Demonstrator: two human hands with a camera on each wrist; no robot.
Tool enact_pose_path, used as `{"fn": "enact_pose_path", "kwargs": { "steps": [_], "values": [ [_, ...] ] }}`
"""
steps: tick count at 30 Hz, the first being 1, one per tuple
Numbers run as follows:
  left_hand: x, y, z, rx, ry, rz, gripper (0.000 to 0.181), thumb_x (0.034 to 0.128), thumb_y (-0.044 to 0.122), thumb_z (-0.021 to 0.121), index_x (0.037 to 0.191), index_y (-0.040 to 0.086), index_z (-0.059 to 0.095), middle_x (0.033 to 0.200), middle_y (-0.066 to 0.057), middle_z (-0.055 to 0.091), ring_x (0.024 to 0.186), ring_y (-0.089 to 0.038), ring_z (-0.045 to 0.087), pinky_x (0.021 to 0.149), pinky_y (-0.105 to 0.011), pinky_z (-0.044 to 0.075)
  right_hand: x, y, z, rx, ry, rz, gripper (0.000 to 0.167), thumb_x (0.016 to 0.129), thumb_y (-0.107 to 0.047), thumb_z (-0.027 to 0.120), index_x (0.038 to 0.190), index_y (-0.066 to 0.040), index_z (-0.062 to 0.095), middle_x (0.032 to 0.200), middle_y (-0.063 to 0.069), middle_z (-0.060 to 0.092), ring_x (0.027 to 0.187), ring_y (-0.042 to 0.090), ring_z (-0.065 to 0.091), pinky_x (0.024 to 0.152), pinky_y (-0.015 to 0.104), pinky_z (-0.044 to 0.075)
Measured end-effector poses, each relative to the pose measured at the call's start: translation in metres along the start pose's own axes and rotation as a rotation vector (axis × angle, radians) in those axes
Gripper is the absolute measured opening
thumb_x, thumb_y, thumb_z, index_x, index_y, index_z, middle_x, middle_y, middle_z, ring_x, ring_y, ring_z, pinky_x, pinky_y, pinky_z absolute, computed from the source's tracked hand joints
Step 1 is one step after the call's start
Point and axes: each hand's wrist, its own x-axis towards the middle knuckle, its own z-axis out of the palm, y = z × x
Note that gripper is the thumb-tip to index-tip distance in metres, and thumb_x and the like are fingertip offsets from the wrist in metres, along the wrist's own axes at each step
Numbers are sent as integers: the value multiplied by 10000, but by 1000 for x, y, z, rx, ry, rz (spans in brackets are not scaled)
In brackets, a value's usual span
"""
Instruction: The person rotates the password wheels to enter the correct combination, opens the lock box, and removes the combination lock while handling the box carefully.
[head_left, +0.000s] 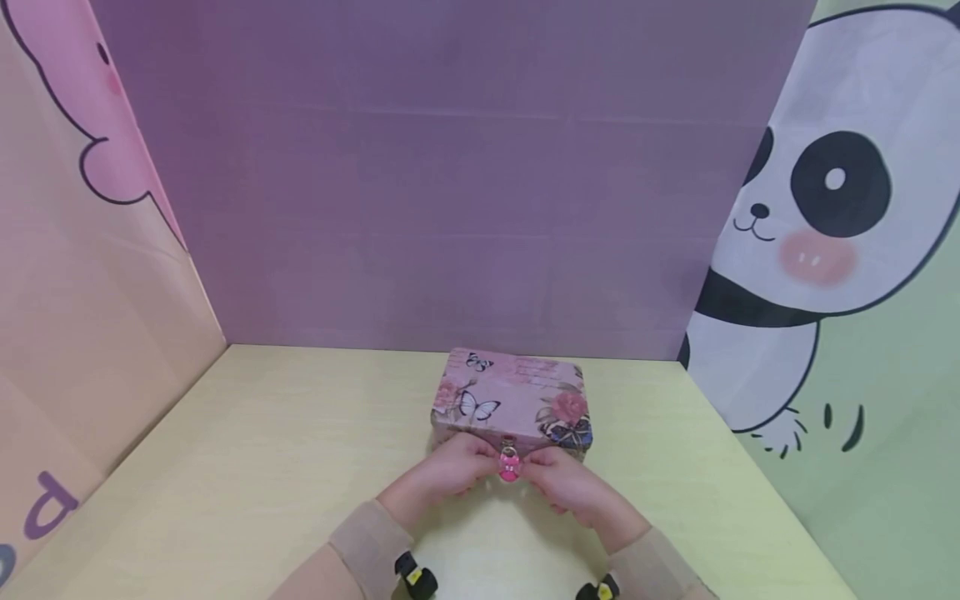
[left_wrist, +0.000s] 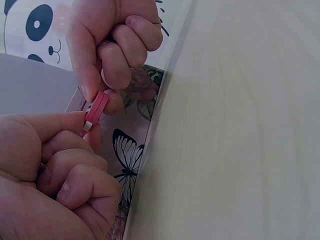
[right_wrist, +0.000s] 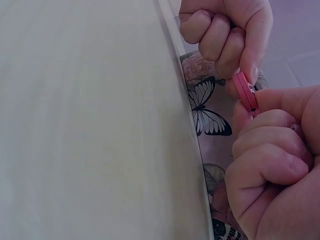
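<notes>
Partly hidden, a pink lock hangs at the front of a flowered box, pinched by the left hand and right hand, which block much of that front; sleeves run out of view; a pale table meets a purple wall; a panda picture is at right.

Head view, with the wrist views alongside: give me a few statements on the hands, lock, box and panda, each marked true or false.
1. The left hand and right hand both pinch the lock. True.
2. The lock is blue. False: it is pink.
3. Butterflies are printed on the box. True.
4. The box stands wide open. False: it is closed.
5. The panda is on the right in the head view. True.
</notes>
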Motion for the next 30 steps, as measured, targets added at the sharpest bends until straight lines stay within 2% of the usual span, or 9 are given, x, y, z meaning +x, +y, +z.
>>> {"fn": "enact_pose_path", "kwargs": {
  "steps": [7, 14, 22, 30],
  "values": [
    [-2, 1, 0, 7, 5, 1, 123, 942, 125, 689, 880, 32, 739, 573, 58, 435, 425, -71, 338, 385, -223, 285, -1, -2, 0, -18, 11, -5, 294, 1002, -238, 603, 1006, 47, 675, 571, -69, 348, 447, 77, 269, 413, 217, 229],
    [-2, 0, -1, 28, 3, -27, 122, 953, 151, 686, 891, 70, 754, 571, 65, 428, 432, -69, 330, 391, -223, 282, -5, -4, -11, -55, 42, 8, 306, 979, -260, 649, 1127, 1, 708, 574, -74, 342, 453, 73, 266, 416, 211, 234],
    [-4, 2, -2, 16, -17, -41, 139, 969, 161, 667, 936, 90, 782, 557, 79, 411, 418, -63, 307, 387, -220, 269, -12, -9, -24, -92, -1, 1, 362, 987, -268, 647, 1186, 32, 686, 587, -73, 340, 442, 67, 250, 406, 206, 229],
    [-1, 0, -2, 7, 5, -44, 152, 959, 157, 684, 854, 55, 725, 576, 66, 416, 429, -71, 318, 386, -226, 280, -12, -9, -25, -114, -4, 0, 352, 1000, -283, 637, 1191, 9, 688, 613, -68, 371, 445, 65, 260, 407, 204, 233]
  ]
}}
